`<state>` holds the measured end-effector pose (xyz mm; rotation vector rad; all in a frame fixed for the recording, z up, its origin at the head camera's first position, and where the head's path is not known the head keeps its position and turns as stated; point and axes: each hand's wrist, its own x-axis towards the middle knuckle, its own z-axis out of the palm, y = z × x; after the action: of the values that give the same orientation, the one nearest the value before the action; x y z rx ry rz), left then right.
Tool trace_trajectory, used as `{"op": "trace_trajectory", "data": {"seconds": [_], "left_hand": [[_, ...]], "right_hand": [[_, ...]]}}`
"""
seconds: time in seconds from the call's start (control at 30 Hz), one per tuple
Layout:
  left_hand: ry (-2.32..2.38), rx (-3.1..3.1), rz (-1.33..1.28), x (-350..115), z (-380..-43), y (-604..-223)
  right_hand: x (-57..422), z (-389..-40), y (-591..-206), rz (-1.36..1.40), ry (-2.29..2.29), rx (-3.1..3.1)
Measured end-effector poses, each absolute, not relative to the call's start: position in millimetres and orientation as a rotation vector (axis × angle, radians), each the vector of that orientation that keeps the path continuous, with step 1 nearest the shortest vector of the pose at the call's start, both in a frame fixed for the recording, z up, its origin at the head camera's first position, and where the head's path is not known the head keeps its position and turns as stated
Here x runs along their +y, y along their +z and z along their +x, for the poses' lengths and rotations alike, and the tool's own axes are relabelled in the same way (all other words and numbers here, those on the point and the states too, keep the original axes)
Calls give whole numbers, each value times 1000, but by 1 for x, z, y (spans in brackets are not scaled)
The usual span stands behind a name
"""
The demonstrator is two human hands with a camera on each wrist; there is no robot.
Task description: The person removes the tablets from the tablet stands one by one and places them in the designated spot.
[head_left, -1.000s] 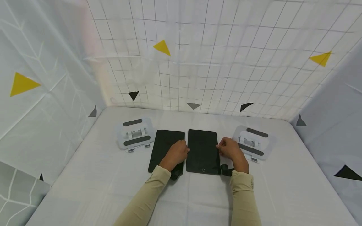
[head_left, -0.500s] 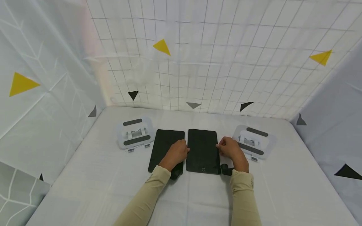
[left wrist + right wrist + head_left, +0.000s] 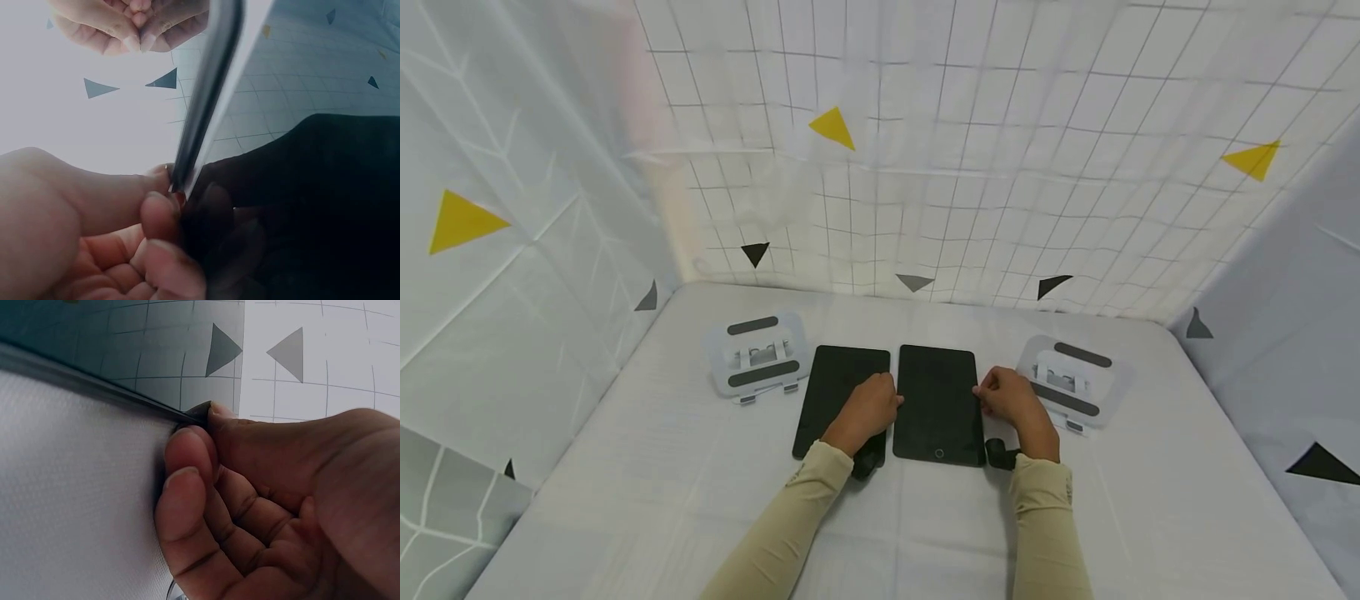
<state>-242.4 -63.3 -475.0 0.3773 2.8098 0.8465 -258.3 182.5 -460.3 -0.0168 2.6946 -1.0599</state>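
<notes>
Two black tablets lie side by side on the white table, screens up. The right-hand tablet (image 3: 936, 404) has a round home button at its near end. My left hand (image 3: 865, 408) reaches over the left-hand tablet (image 3: 842, 375) and pinches the left edge of the right-hand one. Across from it, my right hand (image 3: 1011, 400) pinches that tablet's right edge. In the right wrist view, thumb and fingers of my right hand (image 3: 262, 494) meet at the tablet's edge (image 3: 94, 387). My left hand (image 3: 81, 206) pinches a thin dark edge in the left wrist view, beside a glossy reflection.
Folded white tablet stands with grey pads lie on both sides, one stand (image 3: 725, 357) at the left, the other stand (image 3: 1037, 350) by my right hand. A gridded white curtain (image 3: 917, 208) hangs behind the table (image 3: 700, 517). Black wrist cameras show under both wrists.
</notes>
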Motion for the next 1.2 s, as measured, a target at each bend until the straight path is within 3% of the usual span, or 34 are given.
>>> {"op": "trace_trajectory", "data": {"seconds": [1.2], "left_hand": [[854,2784,333,-62,-242,-473]], "right_hand": [[184,-261,-465,-12,-1020,2703]]}}
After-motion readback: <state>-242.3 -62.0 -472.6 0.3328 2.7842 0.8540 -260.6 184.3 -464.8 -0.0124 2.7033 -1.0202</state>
